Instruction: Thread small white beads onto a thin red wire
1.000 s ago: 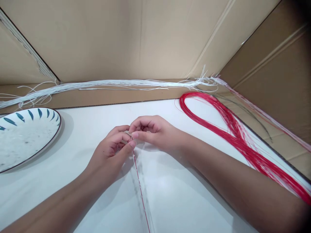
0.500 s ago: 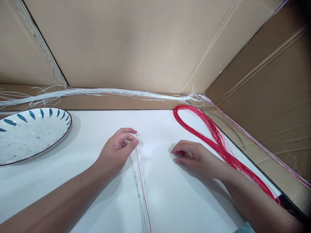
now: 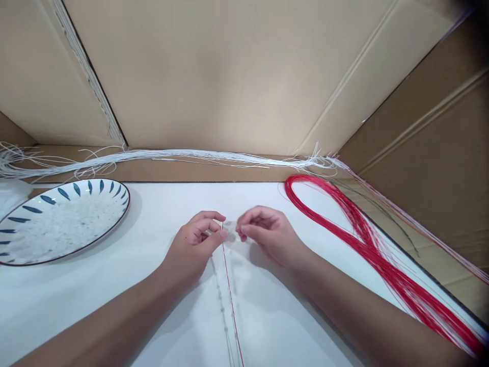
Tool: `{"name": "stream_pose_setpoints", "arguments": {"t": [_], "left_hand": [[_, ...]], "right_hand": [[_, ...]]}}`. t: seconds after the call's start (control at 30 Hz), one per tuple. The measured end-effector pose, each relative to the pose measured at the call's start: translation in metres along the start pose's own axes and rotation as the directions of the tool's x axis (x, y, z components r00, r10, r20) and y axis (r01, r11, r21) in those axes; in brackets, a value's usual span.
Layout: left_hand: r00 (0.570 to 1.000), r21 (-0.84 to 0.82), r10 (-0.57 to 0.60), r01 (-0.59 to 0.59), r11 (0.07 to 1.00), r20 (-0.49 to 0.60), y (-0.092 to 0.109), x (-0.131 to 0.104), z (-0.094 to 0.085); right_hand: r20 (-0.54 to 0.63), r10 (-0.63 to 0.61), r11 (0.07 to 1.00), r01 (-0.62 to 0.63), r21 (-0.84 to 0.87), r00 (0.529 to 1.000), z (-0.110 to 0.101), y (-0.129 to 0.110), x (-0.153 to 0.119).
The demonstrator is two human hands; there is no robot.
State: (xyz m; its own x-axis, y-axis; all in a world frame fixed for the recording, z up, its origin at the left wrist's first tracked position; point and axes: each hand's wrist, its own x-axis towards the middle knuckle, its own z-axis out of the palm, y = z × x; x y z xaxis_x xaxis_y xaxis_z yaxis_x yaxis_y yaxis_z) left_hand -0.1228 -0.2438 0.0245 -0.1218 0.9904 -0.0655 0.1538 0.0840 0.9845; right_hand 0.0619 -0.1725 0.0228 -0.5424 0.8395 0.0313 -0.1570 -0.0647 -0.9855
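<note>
My left hand point(image 3: 196, 242) pinches the upper end of a thin red thread point(image 3: 229, 285) between thumb and fingertips. From there the thread runs down past the bottom edge of the view, with small pale specks along its lower stretch and soft shadows beside it. Close by on the right, my right hand point(image 3: 272, 235) is closed, its thumb and fingertips pressed together just short of the left fingertips. Whatever it holds, if anything, is too small to make out. Left of both hands, an oval plate point(image 3: 57, 199) with blue leaf marks holds many small clear or white pieces.
A looped bundle of red threads point(image 3: 324, 216) lies on the white table point(image 3: 168, 199) at the right, behind my right forearm. White threads point(image 3: 183, 154) stretch along the foot of the cardboard wall point(image 3: 214, 76). Something white point(image 3: 13, 196) stands at the left edge.
My right hand has moved left and slightly up, close to the left fingertips, and its fingers have closed into a pinch. My left hand keeps the thread. The view has turned slightly left.
</note>
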Motion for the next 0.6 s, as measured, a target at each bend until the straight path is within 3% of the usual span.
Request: {"name": "stream_pose_setpoints", "arguments": {"t": [0.17, 0.33, 0.47, 0.6], "left_hand": [[0.999, -0.052, -0.034, 0.033, 0.998, -0.021, 0.003, -0.002, -0.001], [0.995, -0.159, -0.098, 0.092, 0.983, -0.034, 0.008, -0.004, 0.000], [0.996, -0.224, -0.094, 0.093, 0.970, 0.007, 0.003, -0.005, -0.003], [0.997, -0.199, -0.068, 0.074, 0.977, 0.038, -0.001, -0.007, -0.007]], "right_hand": [[0.009, 0.008, 0.976, -0.010, 0.217, 1.000, 0.011, 0.008, 0.042], [0.152, 0.118, 0.945, -0.158, 0.286, 0.981, 0.005, 0.011, 0.036], [0.266, 0.133, 0.887, -0.235, 0.398, 0.955, 0.007, 0.012, 0.034], [0.277, 0.163, 0.873, -0.269, 0.407, 0.947, 0.008, 0.013, 0.034]]}}
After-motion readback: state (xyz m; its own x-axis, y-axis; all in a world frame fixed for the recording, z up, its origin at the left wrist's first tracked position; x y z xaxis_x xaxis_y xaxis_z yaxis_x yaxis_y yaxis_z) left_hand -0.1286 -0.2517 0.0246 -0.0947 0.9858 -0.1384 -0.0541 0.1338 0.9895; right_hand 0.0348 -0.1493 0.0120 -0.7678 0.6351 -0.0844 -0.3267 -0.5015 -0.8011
